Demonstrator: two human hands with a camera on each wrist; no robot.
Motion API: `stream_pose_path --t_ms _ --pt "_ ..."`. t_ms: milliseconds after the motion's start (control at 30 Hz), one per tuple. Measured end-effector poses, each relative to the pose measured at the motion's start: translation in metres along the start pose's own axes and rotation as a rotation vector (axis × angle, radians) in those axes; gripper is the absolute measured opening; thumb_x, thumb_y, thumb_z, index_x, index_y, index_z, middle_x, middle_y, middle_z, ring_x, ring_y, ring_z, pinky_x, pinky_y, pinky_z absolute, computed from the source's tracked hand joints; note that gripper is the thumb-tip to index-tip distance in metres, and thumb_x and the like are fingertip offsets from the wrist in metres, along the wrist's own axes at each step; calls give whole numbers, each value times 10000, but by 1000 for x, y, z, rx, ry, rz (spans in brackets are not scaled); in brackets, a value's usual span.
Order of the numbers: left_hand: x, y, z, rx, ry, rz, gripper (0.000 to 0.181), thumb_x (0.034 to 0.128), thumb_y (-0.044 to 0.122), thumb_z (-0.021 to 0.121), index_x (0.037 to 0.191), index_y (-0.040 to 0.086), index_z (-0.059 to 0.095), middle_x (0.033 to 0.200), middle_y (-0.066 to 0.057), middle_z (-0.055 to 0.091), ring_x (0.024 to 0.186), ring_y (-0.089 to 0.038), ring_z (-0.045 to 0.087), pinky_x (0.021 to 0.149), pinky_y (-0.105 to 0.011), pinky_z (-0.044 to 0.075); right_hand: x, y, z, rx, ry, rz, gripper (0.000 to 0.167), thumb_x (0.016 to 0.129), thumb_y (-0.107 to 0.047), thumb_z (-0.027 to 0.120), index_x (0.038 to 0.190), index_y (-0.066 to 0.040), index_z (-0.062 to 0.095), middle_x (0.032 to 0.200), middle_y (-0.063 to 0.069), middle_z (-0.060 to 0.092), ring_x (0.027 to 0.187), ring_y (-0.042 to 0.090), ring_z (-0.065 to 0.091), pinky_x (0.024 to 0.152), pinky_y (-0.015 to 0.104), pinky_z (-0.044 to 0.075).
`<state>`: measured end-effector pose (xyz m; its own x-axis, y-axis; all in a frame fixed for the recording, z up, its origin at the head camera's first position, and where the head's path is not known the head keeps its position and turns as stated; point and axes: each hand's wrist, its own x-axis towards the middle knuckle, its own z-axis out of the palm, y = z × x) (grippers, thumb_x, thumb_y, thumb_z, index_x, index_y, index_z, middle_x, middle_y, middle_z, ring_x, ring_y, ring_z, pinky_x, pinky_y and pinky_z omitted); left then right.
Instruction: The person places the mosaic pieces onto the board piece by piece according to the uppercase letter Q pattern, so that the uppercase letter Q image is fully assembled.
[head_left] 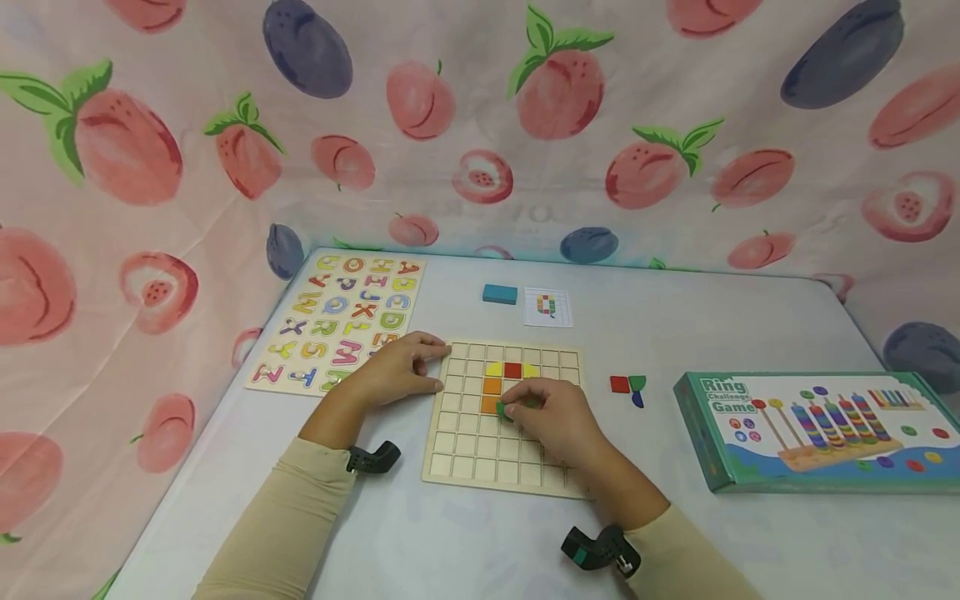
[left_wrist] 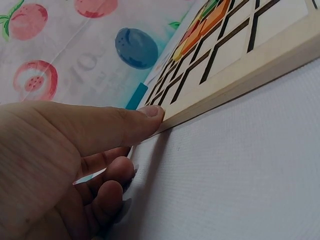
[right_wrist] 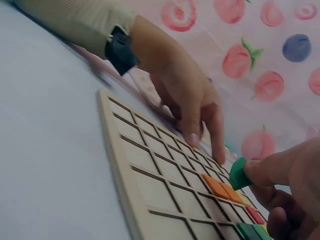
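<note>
Misalignment seemed the likeliest risk for the small green curved-edged block, pinched by the right hand over the pale wooden grid board, since a tilted release could leave it crooked, while the left hand, unclenched, touched the board's edge.

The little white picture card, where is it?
In the head view, the picture card lies toward the far edge of the table, just right of the blue block and beyond the wooden grid board.

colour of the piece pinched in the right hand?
Green; the piece shows best in the right wrist view.
</note>
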<state>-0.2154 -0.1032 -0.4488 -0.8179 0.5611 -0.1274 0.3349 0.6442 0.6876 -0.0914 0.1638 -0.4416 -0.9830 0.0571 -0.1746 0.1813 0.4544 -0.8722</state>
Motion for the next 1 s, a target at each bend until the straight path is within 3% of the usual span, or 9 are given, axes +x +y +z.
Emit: stream_pose_path --t_ms 133,367,500,733,1000 --pt "0 0 -1 8 -1 3 613 920 208 871 1489 131 657 1441 1 588 949 -147 575 837 -346 480 -5 -3 11 33 17 17 143 930 -125 840 929 -268 835 1093 -75 750 1124 209 602 944 395 486" --pt "1 2 -3 4 -2 5 614 924 196 865 1493 112 649 1444 -19 583 945 -150 572 836 -341 478 -7 1 25 7 39 -57 106 923 -119 836 909 -224 826 924 -83 743 880 182 605 724 356 491" --pt "0 2 -3 6 0 -6 612 924 194 865 1492 116 651 1434 -15 585 937 -151 569 827 -340 477 -7 4 32 -77 53 -113 114 915 -129 850 902 -240 828 868 -137 747 883 141 640 758 364 506" --pt "0 1 -1 -14 0 -6 615 919 193 872 1489 113 653 1442 -10 586 945 -155 570 832 -342 483 -8 9 37 -268 120 -265 100 895 -145 872 940 -233 854 958 -125 756 1005 136 681 878 396 524" --pt "0 0 0 -16 1 5 609 916 195 873 1481 113 660 1445 -7 587 945 -151 575 833 -345 486 -9 9 38 -397 145 -319 71 895 -180 878 959 -209 874 933 -86 735 898 110 649 771 331 491"
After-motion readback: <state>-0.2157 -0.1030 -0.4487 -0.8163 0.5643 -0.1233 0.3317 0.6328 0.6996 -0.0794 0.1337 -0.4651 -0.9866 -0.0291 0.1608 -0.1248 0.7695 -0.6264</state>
